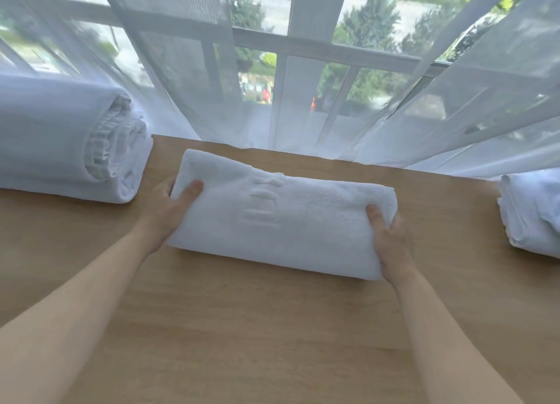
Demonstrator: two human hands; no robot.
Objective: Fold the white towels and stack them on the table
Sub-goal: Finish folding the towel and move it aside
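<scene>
A folded white towel (281, 212) with an embossed mark on top lies across the middle of the wooden table (257, 328). My left hand (171, 208) grips its left end, thumb on top and fingers tucked under. My right hand (389, 236) grips its right end the same way, thumb on the upper face. A thick stack of folded white towels (69, 142) sits at the table's far left. Another bundle of white towel (533, 212) lies at the right edge, partly out of frame.
Sheer white curtains (188, 70) hang along the table's far edge in front of a window with a white railing (303, 45). Bare wood stretches between the towel and me.
</scene>
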